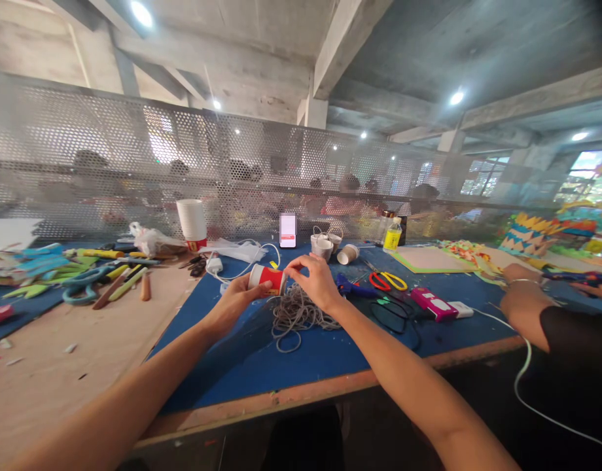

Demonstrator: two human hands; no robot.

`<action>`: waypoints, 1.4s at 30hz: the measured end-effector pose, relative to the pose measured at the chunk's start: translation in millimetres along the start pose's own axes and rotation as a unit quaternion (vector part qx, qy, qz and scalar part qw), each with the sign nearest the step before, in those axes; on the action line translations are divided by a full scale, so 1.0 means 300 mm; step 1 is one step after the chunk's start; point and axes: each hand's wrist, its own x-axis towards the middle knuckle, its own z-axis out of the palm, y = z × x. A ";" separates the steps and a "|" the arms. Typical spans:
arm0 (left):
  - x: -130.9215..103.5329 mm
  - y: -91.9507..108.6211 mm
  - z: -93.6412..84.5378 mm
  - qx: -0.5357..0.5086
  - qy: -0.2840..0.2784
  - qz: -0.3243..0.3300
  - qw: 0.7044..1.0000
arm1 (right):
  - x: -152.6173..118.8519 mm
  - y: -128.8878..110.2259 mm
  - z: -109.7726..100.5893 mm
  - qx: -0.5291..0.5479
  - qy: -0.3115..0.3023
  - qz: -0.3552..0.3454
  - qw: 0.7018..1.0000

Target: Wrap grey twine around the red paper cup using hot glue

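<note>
My left hand (239, 294) is wrapped round a red and white paper cup (267, 281), which lies tipped on its side in the grip. At the cup's right end is my right hand (313, 278), its thumb and fingertips pinched together near the cup's edge; what lies between them is too small to make out. Below both hands a tangled heap of grey cord (301, 314) rests on the blue table mat (222, 373). Just beyond my right hand stand several small paper cups (322, 247), and another paper cup (349, 254) lies on its side.
A stack of white cups (192, 221) and a propped phone (288, 230) stand at the back. On the right are a blue glue gun (354, 286), scissors (388, 281), a magenta box (432, 304) and a co-worker's arm (527, 304). Tools with blue-handled scissors (85, 285) lie left.
</note>
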 end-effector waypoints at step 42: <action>-0.009 0.001 -0.009 -0.004 -0.013 0.003 1.000 | 0.004 -0.005 -0.001 0.002 -0.002 0.019 1.000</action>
